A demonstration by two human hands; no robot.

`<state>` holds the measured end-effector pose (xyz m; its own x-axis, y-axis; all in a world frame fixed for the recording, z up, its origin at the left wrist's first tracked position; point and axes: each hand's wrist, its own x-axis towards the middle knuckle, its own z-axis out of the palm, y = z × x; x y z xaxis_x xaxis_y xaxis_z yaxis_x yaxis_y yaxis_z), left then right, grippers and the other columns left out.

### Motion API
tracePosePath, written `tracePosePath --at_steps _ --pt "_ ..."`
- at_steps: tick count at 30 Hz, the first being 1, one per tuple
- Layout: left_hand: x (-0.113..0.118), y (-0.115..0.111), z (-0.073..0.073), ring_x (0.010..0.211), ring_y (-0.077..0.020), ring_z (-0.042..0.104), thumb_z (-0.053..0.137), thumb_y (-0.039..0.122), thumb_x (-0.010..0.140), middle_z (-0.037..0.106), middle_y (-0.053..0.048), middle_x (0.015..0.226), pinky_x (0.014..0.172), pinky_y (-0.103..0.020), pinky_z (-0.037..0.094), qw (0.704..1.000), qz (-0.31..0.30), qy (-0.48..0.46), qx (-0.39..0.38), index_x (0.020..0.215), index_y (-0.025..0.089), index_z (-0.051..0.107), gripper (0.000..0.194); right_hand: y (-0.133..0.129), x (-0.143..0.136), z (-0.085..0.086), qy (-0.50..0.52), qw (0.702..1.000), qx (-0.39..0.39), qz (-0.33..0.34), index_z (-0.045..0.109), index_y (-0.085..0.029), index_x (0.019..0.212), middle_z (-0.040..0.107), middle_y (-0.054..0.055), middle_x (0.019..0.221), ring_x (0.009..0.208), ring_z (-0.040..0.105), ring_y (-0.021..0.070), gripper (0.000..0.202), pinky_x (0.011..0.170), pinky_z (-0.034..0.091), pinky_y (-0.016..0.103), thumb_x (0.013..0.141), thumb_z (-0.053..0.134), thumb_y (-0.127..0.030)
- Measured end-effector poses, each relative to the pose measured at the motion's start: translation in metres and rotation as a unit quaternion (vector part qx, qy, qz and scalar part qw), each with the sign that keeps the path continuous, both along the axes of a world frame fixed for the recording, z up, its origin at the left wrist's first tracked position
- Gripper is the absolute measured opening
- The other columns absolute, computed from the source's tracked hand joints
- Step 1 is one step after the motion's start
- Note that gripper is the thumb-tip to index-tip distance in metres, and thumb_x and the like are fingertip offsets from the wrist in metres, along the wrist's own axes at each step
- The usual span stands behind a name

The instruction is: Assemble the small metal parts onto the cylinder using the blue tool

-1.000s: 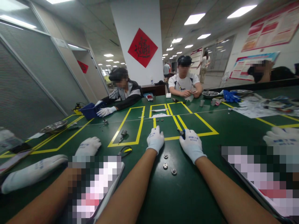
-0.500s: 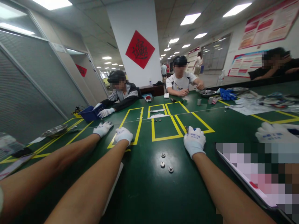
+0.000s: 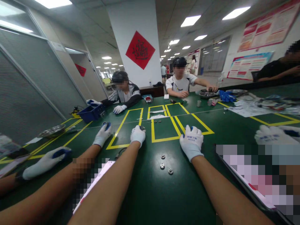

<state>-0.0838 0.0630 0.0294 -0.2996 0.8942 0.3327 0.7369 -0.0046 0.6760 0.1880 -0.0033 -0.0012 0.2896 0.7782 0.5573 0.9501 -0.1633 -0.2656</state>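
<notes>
My left hand [image 3: 138,136], in a white knit glove, is closed over the middle of the table. A small dark metal part [image 3: 142,127] peeks out at its fingertips. My right hand [image 3: 192,143], gloved the same way with blue on the palm side, has its fingers curled at the corner of a yellow taped box. Whatever it grips, if anything, is hidden behind the fingers. Between my forearms lie three small round metal parts with raised hubs [image 3: 162,166]. Two smaller rings [image 3: 157,121] rest farther off, inside a taped box.
A co-worker's gloved hands [image 3: 102,135] reach in from the left, close to my left arm. Another gloved hand [image 3: 270,136] is at the right. Two people sit opposite. A blue bin [image 3: 90,113], metal bowl [image 3: 207,93] and papers [image 3: 248,107] stand around. Tablet-like screens flank my arms.
My left hand has moved right and slightly forward, now showing a dark part. My right hand has shifted slightly left. The left co-worker's second hand has come into view; the people opposite moved their arms.
</notes>
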Motion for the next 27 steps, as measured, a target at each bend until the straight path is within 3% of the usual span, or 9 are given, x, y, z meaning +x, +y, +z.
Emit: tracePosePath --at_steps 2,5,8,11,14,17,21,24,27 --pt "0.031 -0.005 -0.011 0.098 -0.0232 0.067 0.069 0.025 0.085 0.072 -0.008 0.098 0.091 -0.035 0.049 1.000 -0.013 -0.020 0.007 0.098 0.020 0.064 0.015 -0.001 -0.005 0.001 -0.007 0.999 0.032 0.041 0.059 -0.013 0.135 0.057 0.021 0.127 0.115 0.050 0.0379 0.052 0.094 0.042 0.050 0.087 0.061 -0.031" --pt "0.071 -0.021 -0.023 0.097 -0.0205 0.068 0.072 0.025 0.083 0.073 -0.006 0.104 0.091 -0.033 0.051 0.989 -0.092 -0.086 0.082 0.111 0.022 0.062 0.030 -0.003 -0.013 -0.001 0.002 0.987 0.066 0.144 0.061 -0.013 0.135 0.061 0.019 0.126 0.117 0.053 0.0349 0.047 0.100 0.042 0.049 0.092 0.057 -0.032" --pt "0.091 -0.034 -0.030 0.094 -0.0200 0.068 0.071 0.018 0.079 0.072 -0.006 0.104 0.089 -0.033 0.052 0.977 -0.155 -0.105 0.098 0.113 0.021 0.061 0.035 -0.002 -0.022 -0.006 0.039 0.966 0.073 0.244 0.060 -0.012 0.136 0.065 0.018 0.125 0.116 0.058 0.0315 0.048 0.101 0.046 0.044 0.097 0.052 -0.038" --pt "0.092 -0.039 -0.032 0.094 -0.0195 0.067 0.067 0.017 0.081 0.071 -0.005 0.103 0.088 -0.033 0.053 0.968 -0.198 -0.108 0.105 0.112 0.020 0.061 0.032 -0.001 -0.028 -0.010 0.077 0.950 0.069 0.295 0.058 -0.011 0.137 0.067 0.017 0.125 0.116 0.061 0.0295 0.048 0.100 0.048 0.042 0.099 0.050 -0.038" --pt "0.083 -0.037 -0.032 0.093 -0.0191 0.067 0.070 0.019 0.079 0.071 -0.004 0.102 0.087 -0.033 0.052 0.968 -0.202 -0.108 0.099 0.111 0.021 0.060 0.033 -0.004 -0.030 -0.007 0.104 0.945 0.046 0.306 0.063 -0.012 0.131 0.069 0.016 0.120 0.111 0.064 0.0270 0.042 0.097 0.049 0.038 0.097 0.052 -0.034" --pt "0.071 -0.035 -0.028 0.091 -0.0193 0.067 0.075 0.024 0.078 0.071 -0.003 0.098 0.085 -0.033 0.052 0.975 -0.172 -0.103 0.094 0.108 0.021 0.061 0.033 -0.013 -0.031 0.003 0.116 0.933 -0.037 0.338 0.073 -0.019 0.106 0.074 0.010 0.107 0.100 0.067 0.0233 0.027 0.091 0.049 0.034 0.098 0.052 -0.033" --pt "0.061 -0.034 -0.023 0.089 -0.0204 0.067 0.078 0.031 0.077 0.071 -0.003 0.096 0.085 -0.034 0.052 0.983 -0.114 -0.113 0.083 0.107 0.021 0.060 0.037 -0.031 -0.035 0.022 0.112 0.870 -0.181 0.444 0.072 -0.023 0.080 0.075 0.003 0.088 0.084 0.067 0.0182 0.026 0.080 0.047 0.029 0.097 0.055 -0.035" --pt "0.059 -0.033 -0.023 0.090 -0.0214 0.067 0.078 0.031 0.077 0.071 -0.004 0.096 0.085 -0.035 0.052 0.984 -0.114 -0.112 0.078 0.107 0.021 0.060 0.036 -0.041 -0.037 0.031 0.089 0.844 -0.221 0.481 0.072 -0.022 0.083 0.074 0.002 0.087 0.080 0.066 0.0172 0.021 0.075 0.045 0.028 0.094 0.059 -0.035" --pt "0.060 -0.032 -0.024 0.092 -0.0221 0.068 0.076 0.030 0.079 0.072 -0.005 0.097 0.086 -0.035 0.053 0.982 -0.128 -0.108 0.083 0.105 0.020 0.063 0.031 -0.046 -0.039 0.032 0.038 0.847 -0.236 0.475 0.072 -0.021 0.089 0.073 0.004 0.092 0.085 0.066 0.0192 0.014 0.076 0.046 0.029 0.089 0.065 -0.034"
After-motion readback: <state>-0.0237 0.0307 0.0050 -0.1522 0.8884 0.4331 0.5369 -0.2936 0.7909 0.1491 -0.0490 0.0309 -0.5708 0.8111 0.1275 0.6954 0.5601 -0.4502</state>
